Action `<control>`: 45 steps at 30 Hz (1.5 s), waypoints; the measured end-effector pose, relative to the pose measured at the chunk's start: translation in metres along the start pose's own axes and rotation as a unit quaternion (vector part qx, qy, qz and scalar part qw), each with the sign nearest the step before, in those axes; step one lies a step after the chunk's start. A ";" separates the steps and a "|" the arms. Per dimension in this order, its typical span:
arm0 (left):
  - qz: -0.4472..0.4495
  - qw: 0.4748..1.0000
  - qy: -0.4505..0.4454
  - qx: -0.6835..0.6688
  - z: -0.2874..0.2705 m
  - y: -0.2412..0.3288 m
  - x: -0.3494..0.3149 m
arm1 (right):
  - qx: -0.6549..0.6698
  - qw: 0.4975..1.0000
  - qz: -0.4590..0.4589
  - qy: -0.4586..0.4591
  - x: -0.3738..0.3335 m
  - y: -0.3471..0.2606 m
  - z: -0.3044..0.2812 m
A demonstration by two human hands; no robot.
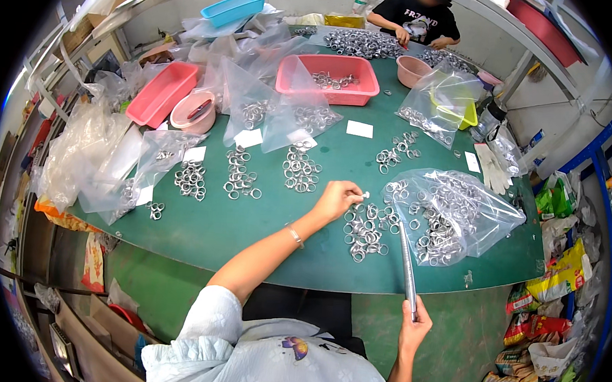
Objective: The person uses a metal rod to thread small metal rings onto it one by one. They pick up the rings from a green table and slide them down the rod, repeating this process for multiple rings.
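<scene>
My left hand (339, 199) reaches over the middle of the table, thumb and fingertips pinched on a small bright piece (366, 194), probably a ring, too small to make out fully. Just below those fingers lies a loose pile of silvery rings (364, 234). In my right hand (415, 327), near the front edge, is a long tapered metal ring mandrel (407, 262). Its thin end points away from me, up to the rings beside an open clear plastic bag (495, 213). Many rings fill that bag and spill from its mouth.
Small ring piles (301, 168) lie by white cards (360, 129) across the green table (283, 238). Behind are a pink tray (327, 95) of rings and more bags. White gloves (492, 169) lie right. A co-worker (419, 20) sits at the far end.
</scene>
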State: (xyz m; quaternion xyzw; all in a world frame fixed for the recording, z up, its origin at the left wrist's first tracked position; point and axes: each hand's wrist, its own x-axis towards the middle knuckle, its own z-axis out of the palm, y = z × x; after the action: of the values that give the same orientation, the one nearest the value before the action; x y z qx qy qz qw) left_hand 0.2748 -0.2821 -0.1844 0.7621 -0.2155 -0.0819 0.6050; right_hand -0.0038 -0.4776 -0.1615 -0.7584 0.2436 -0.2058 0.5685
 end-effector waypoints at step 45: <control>-0.150 0.907 -0.116 -0.376 -0.008 0.126 -0.146 | -0.212 0.925 -0.305 -0.077 -0.019 -0.080 0.002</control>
State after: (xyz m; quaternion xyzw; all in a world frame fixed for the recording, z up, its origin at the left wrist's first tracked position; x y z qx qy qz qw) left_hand 0.1181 -0.2346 -0.0819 0.4867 -0.1206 -0.3344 0.7980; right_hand -0.0066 -0.4462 -0.0858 -0.9125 -0.0061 -0.2538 0.3209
